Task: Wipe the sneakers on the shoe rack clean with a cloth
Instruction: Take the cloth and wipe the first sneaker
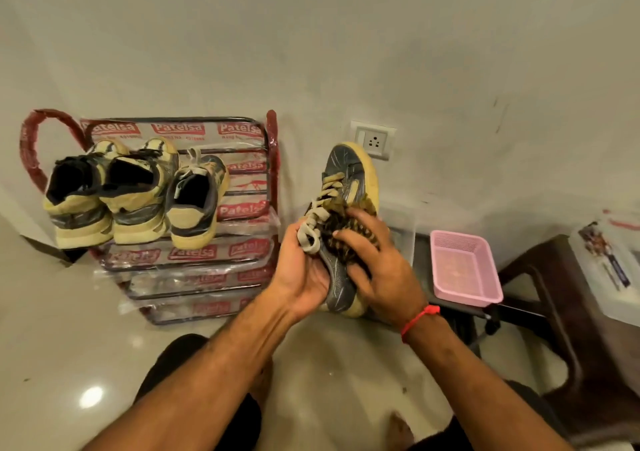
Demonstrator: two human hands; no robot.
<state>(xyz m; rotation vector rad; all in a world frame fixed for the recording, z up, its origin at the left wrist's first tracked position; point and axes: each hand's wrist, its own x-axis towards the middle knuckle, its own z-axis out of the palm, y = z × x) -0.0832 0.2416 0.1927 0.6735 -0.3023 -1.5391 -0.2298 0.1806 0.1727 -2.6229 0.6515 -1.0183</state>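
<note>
A grey sneaker [348, 170] with a cream sole and cream laces is held up in front of me, toe pointing at the wall. My left hand [299, 272] grips it from the left, near the laces and heel. My right hand [379, 267] presses a dark patterned cloth [337, 220] against the shoe's right side, fingers curled over the cloth. Three more grey-and-cream sneakers [138, 191] stand heel-out on the top shelf of the red shoe rack [272, 160] at the left, still wrapped in printed plastic.
A pink plastic basket [465, 267] sits on a low stand to the right. A dark brown chair [568, 312] and a white box [609, 263] are at the far right. A wall socket [374, 139] is behind the held shoe. My knees are at the bottom, above a glossy tiled floor.
</note>
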